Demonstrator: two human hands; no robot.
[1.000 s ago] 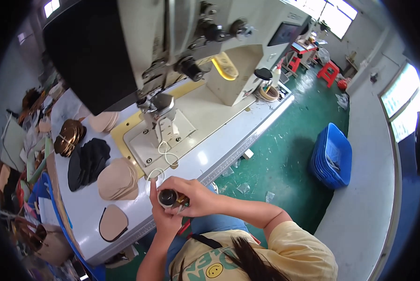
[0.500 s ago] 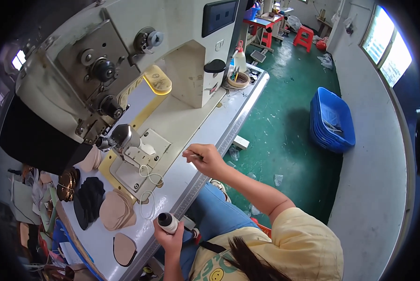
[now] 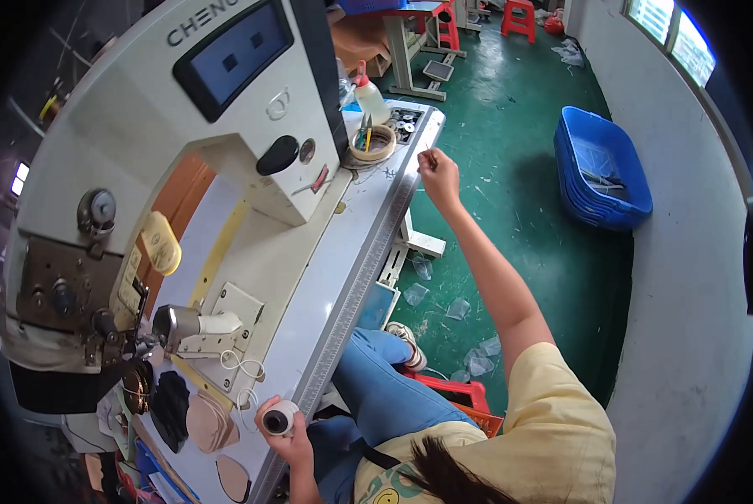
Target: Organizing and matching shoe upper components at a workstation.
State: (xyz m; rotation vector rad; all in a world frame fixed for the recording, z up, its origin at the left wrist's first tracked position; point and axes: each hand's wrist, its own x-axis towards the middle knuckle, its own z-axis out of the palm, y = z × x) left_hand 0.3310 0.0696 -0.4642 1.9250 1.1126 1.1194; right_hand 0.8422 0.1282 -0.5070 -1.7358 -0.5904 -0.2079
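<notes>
My left hand (image 3: 299, 449) grips a small white spool of thread (image 3: 279, 417) with a dark top at the table's front edge. Loose white cord (image 3: 240, 364) lies in loops between the spool and the arm of the sewing machine (image 3: 212, 323). Stretched far forward, my right hand (image 3: 440, 178) has its fingers pinched above the far end of the table edge. A thin tip shows at the fingertips, too small to name. Closest to that hand are a roll of tape (image 3: 387, 152) and a tray of metal bobbins (image 3: 405, 124).
A bottle with a red cap (image 3: 373, 102) stands behind the tape. Beige cut pieces (image 3: 210, 422), black pieces (image 3: 171, 412) and one single beige piece (image 3: 233, 480) lie near left. Stacked blue baskets (image 3: 605, 172) sit on the green floor by the wall.
My right hand has moved forward and away, from beside the machine bed to the table's far end. The view has shifted forward; my left hand still holds the spool, now more upright toward me.
</notes>
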